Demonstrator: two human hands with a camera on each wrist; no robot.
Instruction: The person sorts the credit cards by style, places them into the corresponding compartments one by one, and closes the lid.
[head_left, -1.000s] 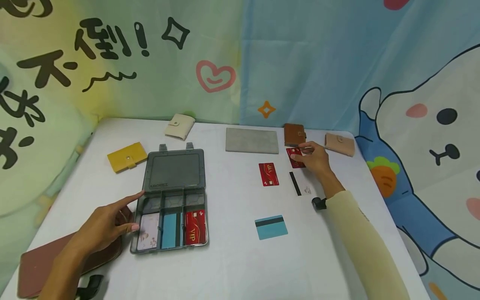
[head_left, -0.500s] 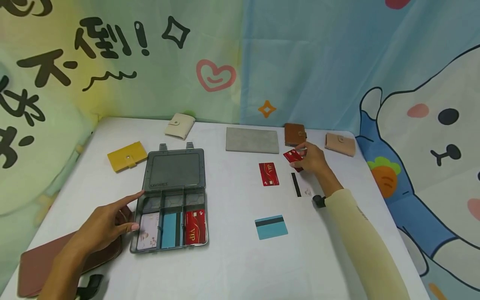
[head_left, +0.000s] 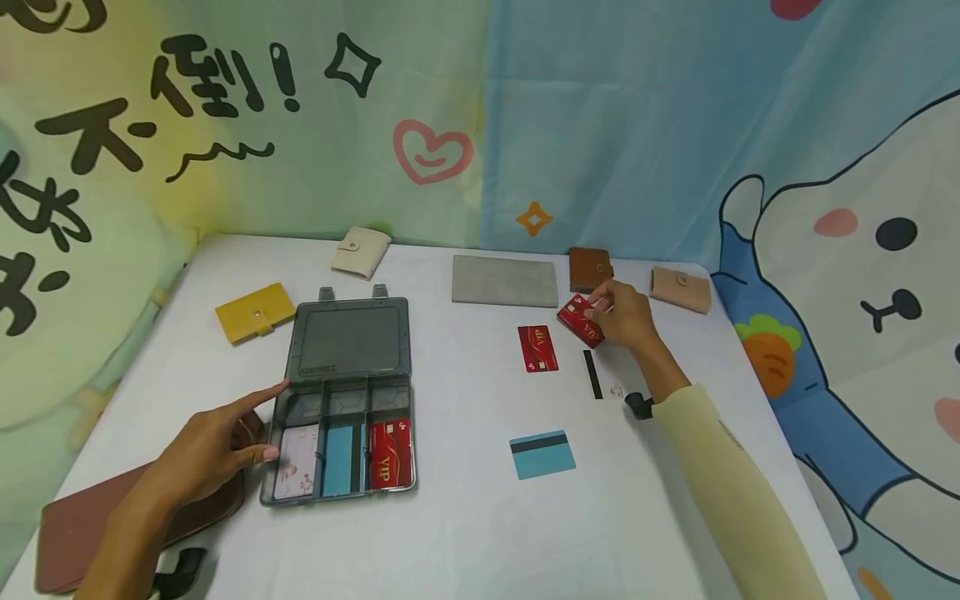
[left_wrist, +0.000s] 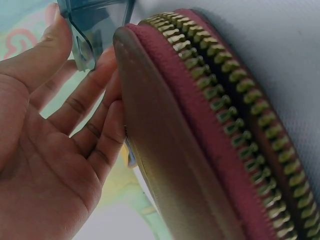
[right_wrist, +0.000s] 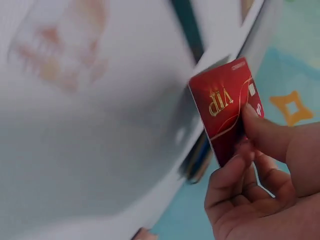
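My right hand pinches a red VIP card between thumb and fingers, tilted over the right side of the table. In the right wrist view, the thumb lies on the printed face of the card. A white card with a black stripe lies just below that hand, partly covered by it. My left hand rests its thumb and index finger against the left side of a grey divided box, its lid lifted back. White, blue and red cards sit in its front compartments.
Another red VIP card and a blue striped card lie right of the box. Yellow, cream, grey, brown and tan wallets line the back. A brown zippered wallet lies beneath the left forearm.
The right hand has lifted the red VIP card from in front of the brown wallet, tilting it and drawing it slightly left and nearer. The left hand stays at the box.
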